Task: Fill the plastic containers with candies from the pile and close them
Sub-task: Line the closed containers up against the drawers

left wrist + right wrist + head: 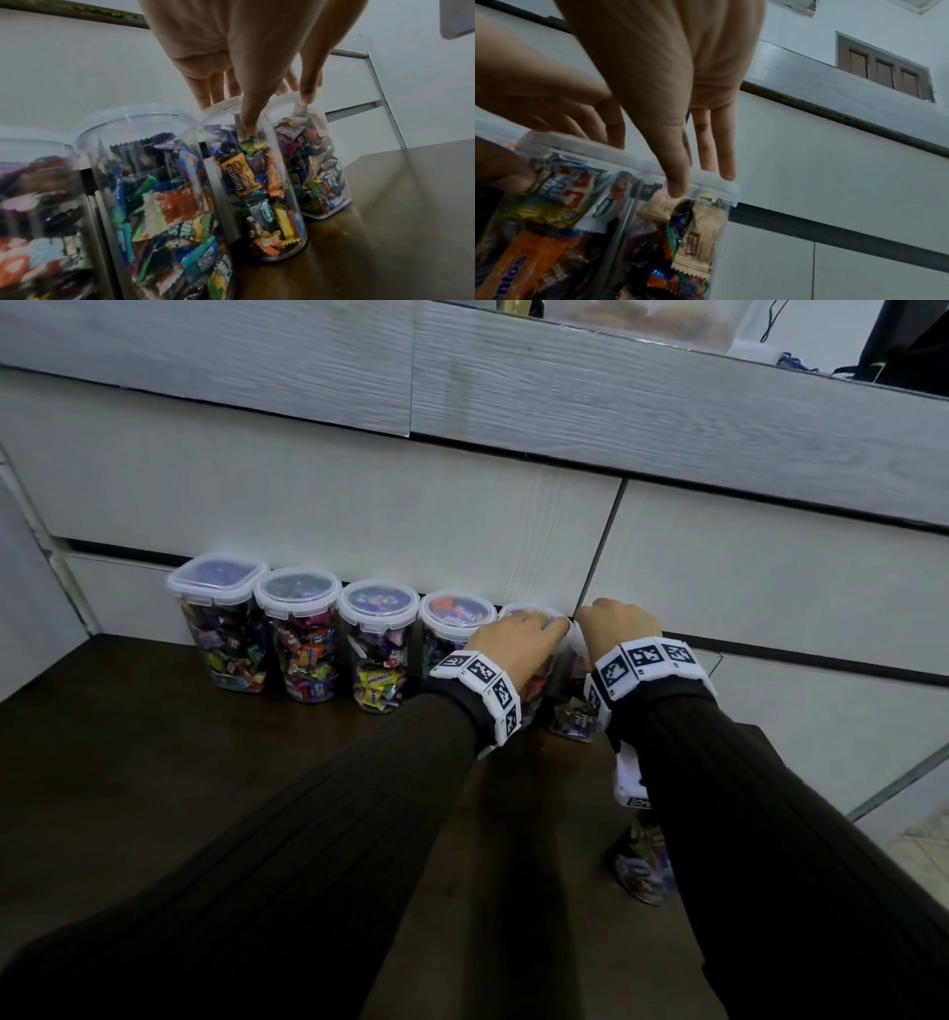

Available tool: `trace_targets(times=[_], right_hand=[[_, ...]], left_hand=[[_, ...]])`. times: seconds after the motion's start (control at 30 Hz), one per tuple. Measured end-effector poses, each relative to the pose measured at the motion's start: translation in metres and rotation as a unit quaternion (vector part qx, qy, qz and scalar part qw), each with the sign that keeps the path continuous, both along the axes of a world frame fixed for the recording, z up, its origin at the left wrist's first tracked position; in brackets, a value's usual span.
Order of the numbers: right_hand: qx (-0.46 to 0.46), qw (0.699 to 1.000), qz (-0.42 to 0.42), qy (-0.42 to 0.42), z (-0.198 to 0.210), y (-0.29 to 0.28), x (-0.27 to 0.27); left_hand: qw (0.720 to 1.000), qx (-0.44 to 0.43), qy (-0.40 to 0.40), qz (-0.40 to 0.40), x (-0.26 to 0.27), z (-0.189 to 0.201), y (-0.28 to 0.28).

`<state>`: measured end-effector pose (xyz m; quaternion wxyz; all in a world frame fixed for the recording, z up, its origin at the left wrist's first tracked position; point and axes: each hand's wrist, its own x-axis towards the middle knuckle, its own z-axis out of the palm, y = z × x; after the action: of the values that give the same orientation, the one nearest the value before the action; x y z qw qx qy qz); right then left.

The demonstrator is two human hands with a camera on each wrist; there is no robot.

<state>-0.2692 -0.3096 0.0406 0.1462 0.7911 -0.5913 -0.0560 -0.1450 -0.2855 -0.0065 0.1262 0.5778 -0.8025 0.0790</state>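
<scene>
Several clear plastic containers full of wrapped candies stand in a row at the back of the dark table (154, 762). My left hand (513, 634) lies over the lid of the fifth container (524, 610). In the left wrist view its fingers (213, 95) rest straight on that lid and the thumb runs down the wall of the container (257, 192). My right hand (616, 621) rests on the rightmost container (570, 716). In the right wrist view that hand (698, 182) has straight fingers on the lid (718, 187), with the thumb tip at its front edge. The two hands nearly touch.
To the left, a square lidded container (215, 618) and three round lidded ones (377, 644) stand against the white drawer fronts (359, 505). Another candy-filled container (644, 865) stands nearer me, half hidden under my right sleeve. The table's right edge is close to it.
</scene>
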Motion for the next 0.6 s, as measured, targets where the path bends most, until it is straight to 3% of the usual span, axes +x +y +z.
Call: trace_targets(times=[0.27,0.37,0.6], right_hand=[[-0.010,0.999,-0.014,-0.038,-0.008,0.003,-0.003],[0.006,0.998,-0.026,-0.058,-0.006,0.005,-0.002],[0.055,0.995,-0.022,-0.086,0.021,0.040,-0.017]], left_hand=[[1.000,0.014,0.002,-0.003,-0.002,0.000,0.003],[0.999,0.022,-0.036,-0.002,0.000,0.003,0.005],[0.998,0.011,-0.046,-0.044,0.010,0.002,0.061]])
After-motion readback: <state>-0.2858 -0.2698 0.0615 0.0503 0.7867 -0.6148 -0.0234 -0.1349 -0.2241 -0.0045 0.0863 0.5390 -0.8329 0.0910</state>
